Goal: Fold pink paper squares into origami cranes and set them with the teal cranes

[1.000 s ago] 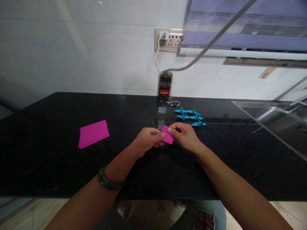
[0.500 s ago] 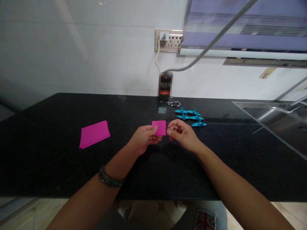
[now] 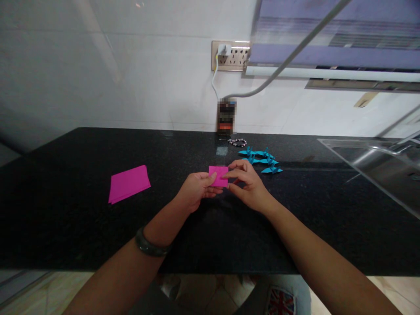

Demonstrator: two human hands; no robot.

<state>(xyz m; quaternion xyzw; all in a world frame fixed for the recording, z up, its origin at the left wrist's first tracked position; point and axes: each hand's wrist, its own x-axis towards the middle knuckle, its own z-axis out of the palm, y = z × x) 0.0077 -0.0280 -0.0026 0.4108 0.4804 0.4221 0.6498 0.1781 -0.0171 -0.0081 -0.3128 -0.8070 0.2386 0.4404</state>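
Observation:
A small pink folded paper square (image 3: pixel 218 179) is held just above the counter, in the middle. My left hand (image 3: pixel 196 189) grips its left side, thumb on the front and fingers behind. At its right edge is my right hand (image 3: pixel 247 186), with one fingertip on the front face and the thumb at the lower right corner. Just beyond that hand, several blue origami cranes (image 3: pixel 271 170) stand on the counter, one partly hidden behind its fingers. To the left lies a stack of larger pink paper sheets (image 3: pixel 129 184).
The black countertop (image 3: pixel 65 218) runs along a white tiled wall. Against the wall stands a pixelated dark object (image 3: pixel 226 117), near a beaded bracelet (image 3: pixel 236 142). A metal sink (image 3: pixel 377 162) is at right. Above are a socket panel (image 3: pixel 234 56) and a grey hose (image 3: pixel 278 72).
My right hand has moved left onto the folded paper's right edge, its fingers now on the front face. The paper has shifted very slightly right in my left hand.

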